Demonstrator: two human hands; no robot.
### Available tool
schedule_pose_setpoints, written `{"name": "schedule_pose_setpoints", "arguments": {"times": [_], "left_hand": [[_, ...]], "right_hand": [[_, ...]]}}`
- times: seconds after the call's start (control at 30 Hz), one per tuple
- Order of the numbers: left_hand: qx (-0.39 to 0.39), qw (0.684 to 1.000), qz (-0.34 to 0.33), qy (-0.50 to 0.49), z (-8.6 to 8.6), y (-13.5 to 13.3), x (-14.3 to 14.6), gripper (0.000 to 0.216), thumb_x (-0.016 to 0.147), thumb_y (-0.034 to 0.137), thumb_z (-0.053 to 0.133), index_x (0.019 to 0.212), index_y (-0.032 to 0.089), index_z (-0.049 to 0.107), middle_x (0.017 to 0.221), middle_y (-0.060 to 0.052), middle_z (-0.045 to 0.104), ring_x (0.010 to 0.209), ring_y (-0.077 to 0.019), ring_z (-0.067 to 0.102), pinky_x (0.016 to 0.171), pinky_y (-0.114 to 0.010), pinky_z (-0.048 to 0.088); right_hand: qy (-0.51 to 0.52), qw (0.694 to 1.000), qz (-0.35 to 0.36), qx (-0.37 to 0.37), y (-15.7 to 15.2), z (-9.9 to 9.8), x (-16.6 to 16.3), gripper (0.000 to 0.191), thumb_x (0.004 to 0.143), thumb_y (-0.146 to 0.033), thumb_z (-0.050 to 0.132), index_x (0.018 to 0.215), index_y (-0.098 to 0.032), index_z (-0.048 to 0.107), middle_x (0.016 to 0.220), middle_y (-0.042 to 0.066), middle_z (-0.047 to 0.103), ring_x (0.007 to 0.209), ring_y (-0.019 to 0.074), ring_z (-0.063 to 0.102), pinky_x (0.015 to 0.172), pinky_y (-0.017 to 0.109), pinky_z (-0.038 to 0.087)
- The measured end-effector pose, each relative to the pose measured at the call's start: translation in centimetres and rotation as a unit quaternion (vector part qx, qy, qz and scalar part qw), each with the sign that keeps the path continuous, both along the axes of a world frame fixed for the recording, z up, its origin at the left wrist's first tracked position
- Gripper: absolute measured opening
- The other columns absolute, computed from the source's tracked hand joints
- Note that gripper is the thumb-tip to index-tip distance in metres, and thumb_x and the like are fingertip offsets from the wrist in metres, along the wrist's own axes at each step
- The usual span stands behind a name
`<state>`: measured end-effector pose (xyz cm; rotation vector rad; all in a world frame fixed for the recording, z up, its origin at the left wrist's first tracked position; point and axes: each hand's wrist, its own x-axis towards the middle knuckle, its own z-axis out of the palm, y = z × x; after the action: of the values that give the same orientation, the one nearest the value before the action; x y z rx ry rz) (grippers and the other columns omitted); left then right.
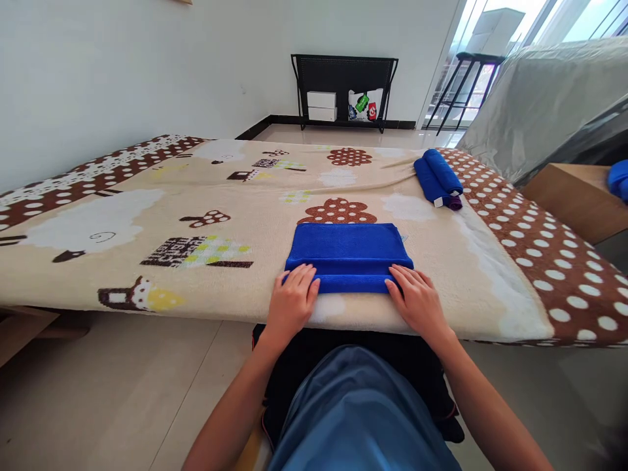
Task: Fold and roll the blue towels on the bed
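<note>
A blue towel (pixel 349 242) lies near the front edge of the bed, its far part flat and its near part folded over into a thick band. At the left end of that band is my left hand (pixel 293 297), fingers curled over the top and thumb on the near side. My right hand (pixel 417 297) grips the right end in the same way. The undersides of the fingers are hidden. Farther off to the right, rolled blue towels (pixel 438 176) rest together on the blanket, with white tags and a dark purple end showing.
A cream blanket (pixel 245 288) with sheep prints and a brown dotted border covers the bed. Beyond it stands a black rack (pixel 346 72) holding white boxes (pixel 322 106) and a printed bag (pixel 366 104). On the right are a cardboard box (pixel 569 196), a plastic-covered object (pixel 554 98) and a stool (pixel 464 91).
</note>
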<state>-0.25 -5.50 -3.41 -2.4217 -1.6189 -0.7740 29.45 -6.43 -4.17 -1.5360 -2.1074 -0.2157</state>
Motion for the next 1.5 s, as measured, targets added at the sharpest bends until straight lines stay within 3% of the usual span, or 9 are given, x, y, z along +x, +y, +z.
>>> {"name": "schedule_pose_setpoints", "arguments": {"times": [0.1,0.2,0.37,0.43,0.73,0.87,1.13,1.3,1.5], "left_hand": [[0.026,0.996,0.084,-0.013,0.1,-0.4,-1.4,0.034,0.105,0.029,0.039,0.122,0.017,0.066,0.129,-0.013,0.07,0.125,-0.0289,0.061,0.111,-0.054,0.032],[0.042,0.993,0.108,-0.012,0.4,-0.8,0.3,0.032,0.104,0.024,0.039,0.119,0.017,0.066,0.127,-0.012,0.07,0.126,-0.0297,0.06,0.112,-0.058,0.027],[-0.003,0.997,-0.071,0.024,0.8,-0.4,5.7,0.039,0.103,0.022,0.037,0.133,0.014,0.06,0.139,-0.012,0.063,0.133,-0.0241,0.057,0.107,-0.044,0.04],[-0.017,0.996,-0.083,0.036,0.7,0.0,6.5,0.042,0.104,0.025,0.036,0.136,0.013,0.059,0.142,-0.013,0.061,0.135,-0.0247,0.055,0.107,-0.043,0.041],[-0.01,0.997,0.08,0.005,0.0,1.0,-0.8,0.041,0.105,0.036,0.037,0.131,0.017,0.063,0.141,-0.014,0.062,0.134,-0.0303,0.056,0.109,-0.053,0.037],[0.019,0.994,0.105,-0.005,0.4,0.7,-0.3,0.036,0.103,0.029,0.04,0.123,0.016,0.066,0.138,-0.015,0.064,0.134,-0.0322,0.055,0.116,-0.062,0.023],[-0.044,0.997,-0.061,0.028,1.1,1.3,6.9,0.042,0.104,0.029,0.036,0.136,0.014,0.06,0.143,-0.012,0.06,0.137,-0.0243,0.054,0.104,-0.044,0.044],[-0.044,0.998,0.033,0.001,0.5,2.3,3.7,0.045,0.105,0.043,0.037,0.132,0.019,0.064,0.141,-0.01,0.062,0.136,-0.0268,0.055,0.107,-0.047,0.041],[-0.01,0.997,0.076,-0.024,-0.3,1.8,-2.6,0.042,0.106,0.035,0.033,0.131,0.021,0.064,0.138,-0.011,0.064,0.134,-0.0276,0.055,0.113,-0.053,0.031]], "right_hand": [[-0.013,0.999,-0.046,0.013,-0.2,-0.2,0.9,0.039,0.105,-0.036,0.042,0.125,-0.014,0.066,0.132,0.011,0.066,0.125,0.0266,0.06,0.112,0.048,0.038],[-0.01,0.998,-0.049,0.033,-0.4,0.1,-1.0,0.037,0.103,-0.029,0.042,0.123,-0.013,0.068,0.131,0.012,0.066,0.127,0.0277,0.059,0.114,0.049,0.036],[0.0,0.998,0.07,-0.002,0.1,1.0,-6.4,0.041,0.104,-0.025,0.036,0.133,-0.016,0.063,0.138,0.008,0.062,0.13,0.0202,0.057,0.115,0.04,0.037],[-0.002,0.997,0.076,-0.02,0.6,1.1,-7.2,0.042,0.104,-0.026,0.034,0.133,-0.016,0.063,0.139,0.008,0.061,0.13,0.0201,0.057,0.113,0.04,0.038],[0.0,0.998,-0.063,-0.018,1.5,-0.2,0.6,0.041,0.106,-0.03,0.034,0.128,-0.016,0.066,0.136,0.008,0.063,0.13,0.0232,0.058,0.107,0.042,0.041],[-0.01,0.996,-0.083,0.013,1.2,-0.2,0.3,0.04,0.104,-0.029,0.037,0.123,-0.013,0.068,0.134,0.013,0.064,0.131,0.0284,0.056,0.113,0.051,0.033],[-0.002,0.998,0.053,-0.032,1.3,1.1,-6.8,0.043,0.104,-0.029,0.033,0.134,-0.018,0.063,0.14,0.008,0.06,0.134,0.0219,0.055,0.111,0.042,0.041],[0.011,0.999,-0.022,-0.023,2.7,0.4,-3.7,0.043,0.106,-0.035,0.034,0.129,-0.019,0.067,0.136,0.009,0.063,0.132,0.0245,0.057,0.111,0.045,0.042],[0.017,0.997,-0.075,-0.02,2.6,-0.8,2.0,0.044,0.106,-0.034,0.032,0.131,-0.017,0.064,0.138,0.01,0.062,0.133,0.0248,0.055,0.11,0.046,0.04]]}}
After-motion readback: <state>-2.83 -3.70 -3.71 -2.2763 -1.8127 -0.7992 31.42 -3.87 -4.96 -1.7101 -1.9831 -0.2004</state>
